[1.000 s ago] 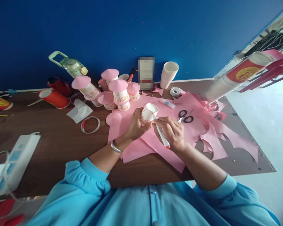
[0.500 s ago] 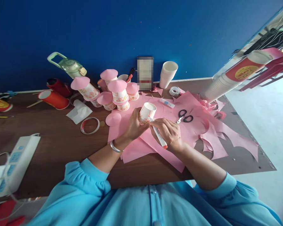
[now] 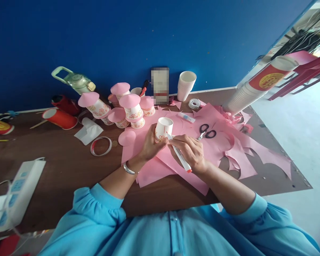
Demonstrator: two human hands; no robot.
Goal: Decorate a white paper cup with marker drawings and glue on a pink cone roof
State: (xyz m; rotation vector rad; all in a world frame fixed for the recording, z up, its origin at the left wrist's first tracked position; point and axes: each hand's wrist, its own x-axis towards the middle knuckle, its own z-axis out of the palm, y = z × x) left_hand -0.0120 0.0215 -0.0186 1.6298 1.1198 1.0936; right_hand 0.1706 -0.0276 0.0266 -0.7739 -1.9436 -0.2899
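My left hand [image 3: 152, 144] is wrapped round a white paper cup [image 3: 164, 127], held upside down with its base up. Red and orange drawn marks show on the cup's side. In my right hand [image 3: 188, 151] is a white marker pen [image 3: 181, 159] with an orange end, its tip at the cup's wall. Pink paper sheets [image 3: 154, 170] lie beneath both hands. Left of the cup rests a pink paper cone [image 3: 127, 138]. Behind it stand several decorated cup towers with pink cone roofs [image 3: 129, 101].
Black-handled scissors [image 3: 210, 133], a glue tube [image 3: 186, 117] and clear tape [image 3: 194, 103] lie to the right. Stacked white cups [image 3: 186, 86] and a phone [image 3: 160, 85] stand by the blue wall. A tape roll [image 3: 101, 146], red cup [image 3: 60, 118], green bottle [image 3: 78, 82] and power strip [image 3: 20, 192] are leftward.
The pen tip has shifted slightly on the cup's side, and the cup seems turned a little. The camera view has moved slightly. Both hands keep their hold.
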